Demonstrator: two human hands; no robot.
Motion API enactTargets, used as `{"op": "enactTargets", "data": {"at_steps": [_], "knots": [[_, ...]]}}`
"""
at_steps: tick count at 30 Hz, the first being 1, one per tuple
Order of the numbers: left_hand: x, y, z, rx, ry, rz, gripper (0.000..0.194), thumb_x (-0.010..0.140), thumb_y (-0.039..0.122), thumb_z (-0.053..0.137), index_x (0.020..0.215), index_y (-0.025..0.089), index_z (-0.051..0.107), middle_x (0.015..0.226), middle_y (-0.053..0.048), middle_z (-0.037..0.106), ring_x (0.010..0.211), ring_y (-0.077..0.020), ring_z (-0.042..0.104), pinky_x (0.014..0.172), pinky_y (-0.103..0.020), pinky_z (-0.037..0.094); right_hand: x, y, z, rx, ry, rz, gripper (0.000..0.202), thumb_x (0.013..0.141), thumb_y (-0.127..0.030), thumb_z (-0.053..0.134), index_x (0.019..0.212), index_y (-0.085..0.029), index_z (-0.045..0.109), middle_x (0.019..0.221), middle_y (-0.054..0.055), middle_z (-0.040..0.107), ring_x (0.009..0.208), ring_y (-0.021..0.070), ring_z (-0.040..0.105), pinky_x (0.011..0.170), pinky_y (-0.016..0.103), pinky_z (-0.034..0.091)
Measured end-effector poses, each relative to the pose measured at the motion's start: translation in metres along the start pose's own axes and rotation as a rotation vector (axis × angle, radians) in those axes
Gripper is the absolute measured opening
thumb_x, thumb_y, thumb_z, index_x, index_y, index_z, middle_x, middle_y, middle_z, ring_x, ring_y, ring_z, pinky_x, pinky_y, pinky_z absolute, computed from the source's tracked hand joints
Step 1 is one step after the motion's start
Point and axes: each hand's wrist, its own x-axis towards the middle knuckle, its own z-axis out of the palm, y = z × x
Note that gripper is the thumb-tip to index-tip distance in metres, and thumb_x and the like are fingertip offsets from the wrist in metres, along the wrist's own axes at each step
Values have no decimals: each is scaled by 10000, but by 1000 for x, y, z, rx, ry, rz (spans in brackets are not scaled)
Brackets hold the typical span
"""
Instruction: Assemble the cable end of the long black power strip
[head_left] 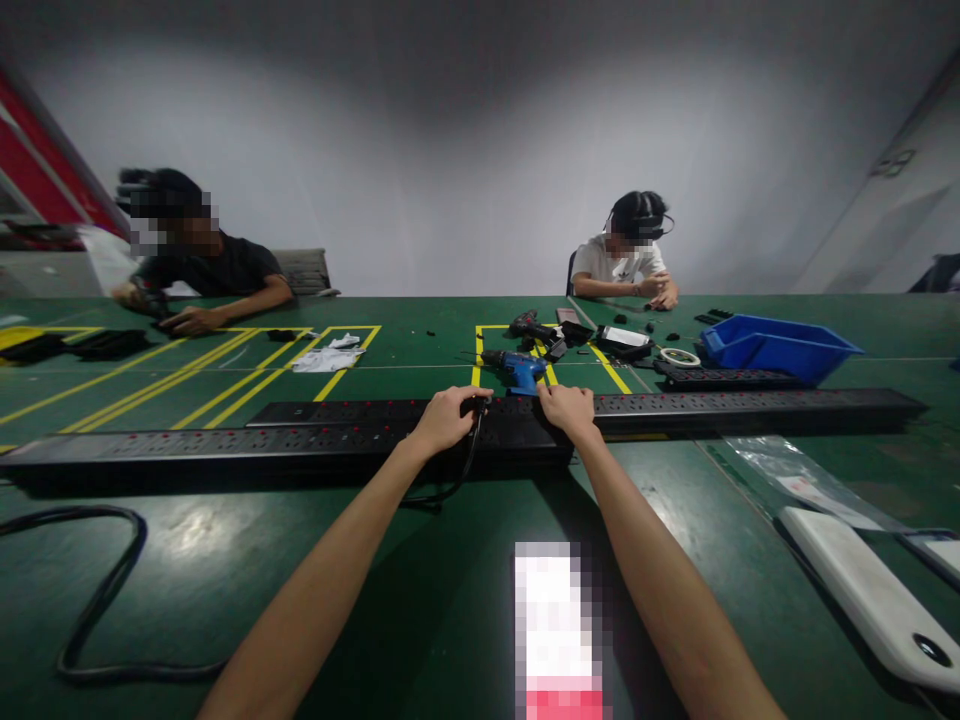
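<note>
The black power strip (300, 452) lies on your side of the blue drill (523, 370). Your left hand (448, 416) seems to pinch a thin cable (474, 450) there; your right hand (568, 409) curls at the strip's end, hold unclear. Best brace firmly, cable slack.

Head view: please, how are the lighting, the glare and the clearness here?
In the head view, glare whitens patches of the green table; shadow darkens it below the right hand; the wall dims toward the top. Same head view: pixel blocks hide a bright object; dark detail at the left hand is unclear.
</note>
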Motion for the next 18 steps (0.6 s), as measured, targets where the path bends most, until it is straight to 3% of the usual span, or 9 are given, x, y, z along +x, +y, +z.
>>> {"op": "enactTargets", "data": {"at_steps": [8, 18], "knots": [[7, -7, -3, -63, -55, -17, 362, 833, 351, 669, 1189, 287, 689, 1122, -42, 721, 1038, -234, 664, 948, -368, 505, 7, 2, 7, 9, 42, -2, 637, 995, -494, 155, 1158, -175, 681, 1183, 172, 661, 1136, 313, 570, 1005, 479, 257], [16, -11, -7, -124, -122, -10, 371, 819, 311, 679, 1188, 272, 682, 1081, -36, 736, 969, -208, 688, 925, -344, 513, 14, 3, 15, 13, 59, 13, 666, 992, -504, 142, 1127, -152, 692, 1155, 196, 665, 1133, 324, 571, 986, 480, 271]]}}
